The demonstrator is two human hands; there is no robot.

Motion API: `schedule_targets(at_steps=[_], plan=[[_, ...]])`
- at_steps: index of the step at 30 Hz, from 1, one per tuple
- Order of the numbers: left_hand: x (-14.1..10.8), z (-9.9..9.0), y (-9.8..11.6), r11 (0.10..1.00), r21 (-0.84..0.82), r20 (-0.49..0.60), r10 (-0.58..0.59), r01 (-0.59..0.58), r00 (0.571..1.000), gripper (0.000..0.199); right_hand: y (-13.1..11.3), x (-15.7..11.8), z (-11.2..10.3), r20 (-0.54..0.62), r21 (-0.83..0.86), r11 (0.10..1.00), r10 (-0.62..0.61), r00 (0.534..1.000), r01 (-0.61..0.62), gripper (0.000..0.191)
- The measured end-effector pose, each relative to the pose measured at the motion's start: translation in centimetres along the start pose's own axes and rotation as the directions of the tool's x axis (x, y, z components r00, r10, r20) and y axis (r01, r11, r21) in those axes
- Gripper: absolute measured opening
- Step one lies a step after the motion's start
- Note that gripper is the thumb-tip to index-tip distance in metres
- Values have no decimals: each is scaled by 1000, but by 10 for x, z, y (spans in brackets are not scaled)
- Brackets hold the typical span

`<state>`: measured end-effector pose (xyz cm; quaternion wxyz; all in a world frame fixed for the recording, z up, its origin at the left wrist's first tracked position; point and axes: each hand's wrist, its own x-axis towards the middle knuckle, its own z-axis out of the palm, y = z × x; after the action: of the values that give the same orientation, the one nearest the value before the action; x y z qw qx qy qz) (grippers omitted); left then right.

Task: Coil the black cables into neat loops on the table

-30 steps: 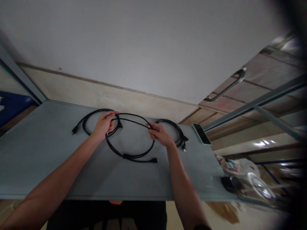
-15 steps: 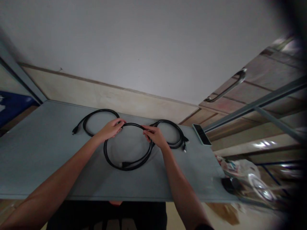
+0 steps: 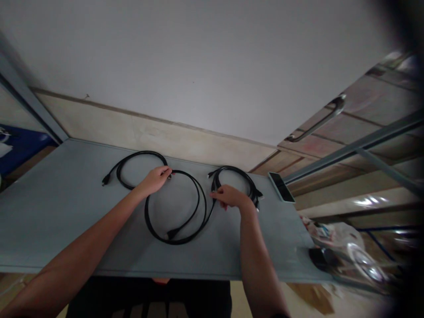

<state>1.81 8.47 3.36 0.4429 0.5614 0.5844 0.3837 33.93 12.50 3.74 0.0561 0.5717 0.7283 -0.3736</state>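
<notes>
A black cable lies in a loose loop in the middle of the grey table, one plug end resting inside the loop. My left hand pinches this cable at the upper left of the loop. To the right, my right hand is closed on a strand of the same cable, drawn out beside the loop. Another black coiled cable sits at the left, its plug pointing left. A third coiled black cable lies just behind my right hand, which partly hides it.
A phone lies at the table's right end. The grey table meets a wall at its back. Metal frame bars rise at the right. Beyond the right edge is a blurred plastic bag. A blue surface shows at far left.
My right hand has moved right and slightly toward me, pulling a strand away from the middle loop, whose right side has spread apart. My left hand has stayed nearly in place.
</notes>
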Motion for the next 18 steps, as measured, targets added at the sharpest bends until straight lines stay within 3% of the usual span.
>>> schedule_targets(at_steps=[2,7,11,18], plan=[[-1,3,1,998,-62,-26,-33,31,999,20,-7,3,8,0,64,997,-30,1000,30,50],[-1,9,-1,994,-103,-46,-50,45,998,18,-24,20,29,-299,178,963,-144,943,203,50],[-1,9,-5,998,44,24,-44,43,999,20,-23,24,34,-313,139,967,-161,936,213,46],[-8,10,-9,980,198,204,-34,-7,978,28,-37,22,47,-314,-90,961,-277,908,263,8]])
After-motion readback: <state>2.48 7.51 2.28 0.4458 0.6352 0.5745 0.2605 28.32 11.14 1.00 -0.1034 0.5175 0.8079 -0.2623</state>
